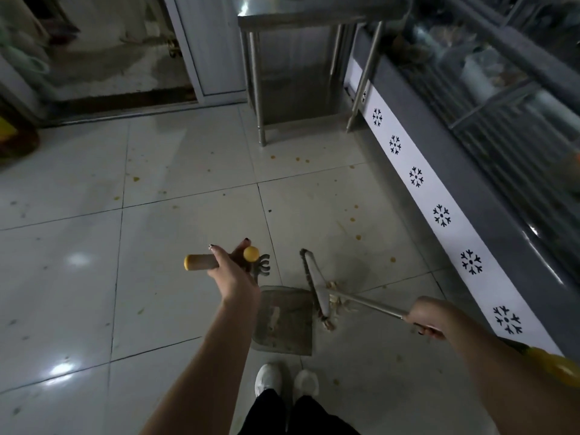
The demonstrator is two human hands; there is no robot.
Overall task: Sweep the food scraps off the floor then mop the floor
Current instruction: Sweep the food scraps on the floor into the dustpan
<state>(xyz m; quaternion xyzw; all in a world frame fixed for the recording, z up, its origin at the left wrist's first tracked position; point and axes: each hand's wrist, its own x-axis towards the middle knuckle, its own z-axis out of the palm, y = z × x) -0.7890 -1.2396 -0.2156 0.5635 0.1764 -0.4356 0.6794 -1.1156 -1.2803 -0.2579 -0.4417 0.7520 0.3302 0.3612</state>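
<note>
Gripping the dustpan [284, 332] in our left hand [233, 273], broom [318, 293] in our right hand [430, 318]; 1 pale smear [275, 315] lies inside.

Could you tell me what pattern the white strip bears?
Black snowflakes on the white strip, head view.

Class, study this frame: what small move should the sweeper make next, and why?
Probably lift the broom rightward over the scrap pile and sweep left into the dustpan: the scraps lie right of its head, outside the pan the left hand holds.
</note>
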